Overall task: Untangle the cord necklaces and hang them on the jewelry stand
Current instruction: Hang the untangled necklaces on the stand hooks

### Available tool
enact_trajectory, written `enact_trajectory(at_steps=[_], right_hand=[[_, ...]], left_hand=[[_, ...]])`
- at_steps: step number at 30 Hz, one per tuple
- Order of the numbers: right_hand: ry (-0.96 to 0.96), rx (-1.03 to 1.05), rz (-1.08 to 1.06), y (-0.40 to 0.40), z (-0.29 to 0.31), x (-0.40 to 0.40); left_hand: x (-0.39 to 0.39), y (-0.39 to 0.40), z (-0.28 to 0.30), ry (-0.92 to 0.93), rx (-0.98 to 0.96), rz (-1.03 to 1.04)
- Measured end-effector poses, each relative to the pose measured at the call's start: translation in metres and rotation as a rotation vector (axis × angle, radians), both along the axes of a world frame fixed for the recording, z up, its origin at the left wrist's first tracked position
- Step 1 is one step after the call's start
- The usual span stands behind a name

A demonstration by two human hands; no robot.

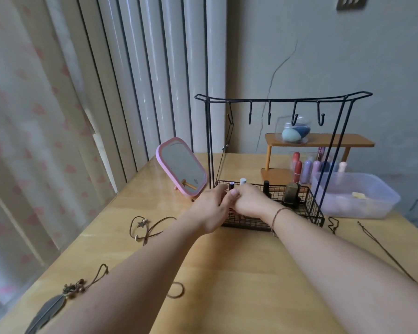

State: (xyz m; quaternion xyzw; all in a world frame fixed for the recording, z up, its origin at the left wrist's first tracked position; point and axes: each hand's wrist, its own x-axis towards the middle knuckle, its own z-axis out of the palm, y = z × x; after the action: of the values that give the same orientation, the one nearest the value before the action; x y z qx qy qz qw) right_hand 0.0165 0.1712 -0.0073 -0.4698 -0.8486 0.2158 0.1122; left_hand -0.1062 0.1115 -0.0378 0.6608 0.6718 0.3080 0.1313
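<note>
A black wire jewelry stand (284, 100) with several hooks rises from a wire basket (309, 208) at the middle of the table. A dark cord necklace (223, 153) hangs from the leftmost hook down toward the basket's front left corner. There my left hand (211, 207) and my right hand (250, 201) meet, fingers curled and touching, pinching the cord's lower end, which they mostly hide. A brown star necklace (143, 225) lies left of my left arm. A feather-pendant necklace (53, 302) lies at the near left edge. Black cords (333, 224) lie right of the basket.
A pink mirror (182, 166) stands left of the stand. Small bottles (266, 186) fill the basket. Behind are a wooden shelf (319, 139) with a sponge jar and bottles, and a clear plastic tub (357, 196) at right. A thin cord (384, 254) trails along the right.
</note>
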Motion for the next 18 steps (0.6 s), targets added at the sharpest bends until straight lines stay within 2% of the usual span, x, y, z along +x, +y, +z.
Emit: enact_trajectory(at_steps=[2, 6, 9, 11, 15, 18], right_hand=[[0.119, 0.034, -0.061, 0.004, -0.002, 0.011], [0.073, 0.061, -0.023, -0.002, -0.002, 0.026], [0.091, 0.093, 0.041, -0.008, -0.006, 0.030], [0.136, 0.107, 0.062, -0.010, -0.010, 0.031], [0.200, 0.066, 0.101, -0.008, -0.013, 0.034], [0.241, 0.282, 0.033, -0.008, -0.015, 0.037]], left_hand=[[0.003, 0.003, -0.001, 0.093, -0.031, -0.007], [0.011, 0.004, 0.005, 0.252, -0.200, -0.051], [0.010, -0.001, 0.008, 0.502, -0.232, -0.048], [0.008, -0.006, 0.004, 0.565, -0.163, -0.062], [-0.010, -0.028, -0.009, 0.522, 0.088, -0.171], [-0.033, -0.056, -0.011, 0.473, 0.209, -0.250]])
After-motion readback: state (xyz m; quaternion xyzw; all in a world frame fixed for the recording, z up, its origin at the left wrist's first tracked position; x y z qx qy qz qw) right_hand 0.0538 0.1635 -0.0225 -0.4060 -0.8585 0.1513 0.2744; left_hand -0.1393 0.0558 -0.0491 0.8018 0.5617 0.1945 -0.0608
